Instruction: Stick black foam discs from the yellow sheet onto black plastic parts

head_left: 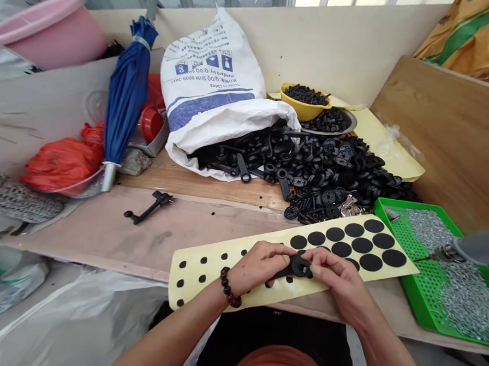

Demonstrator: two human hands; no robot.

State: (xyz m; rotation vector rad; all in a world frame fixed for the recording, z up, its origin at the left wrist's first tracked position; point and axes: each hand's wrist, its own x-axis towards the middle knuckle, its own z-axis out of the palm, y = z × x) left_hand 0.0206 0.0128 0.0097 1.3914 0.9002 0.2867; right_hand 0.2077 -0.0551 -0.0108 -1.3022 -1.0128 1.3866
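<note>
My left hand (258, 267), with a dark beaded bracelet at the wrist, is closed on a black plastic part with a round, disc-like end (300, 266). From the other side the fingertips of my right hand (336, 275) pinch the rim of that round end. Both hands are over a yellow backing sheet (231, 283) that carries large black round pads (362, 245) on its right and small black pads (202, 279) on its left. My fingers cover some of the pads and much of the held part.
A black crank-shaped piece (148, 206) lies at left. Behind, black plastic parts (331, 165) spill from a white sack (216, 88), near a yellow bowl (304, 101). At right, a power screwdriver (479, 247) extends over a green tray (416, 301) of screws. A blue umbrella (128, 89) leans left.
</note>
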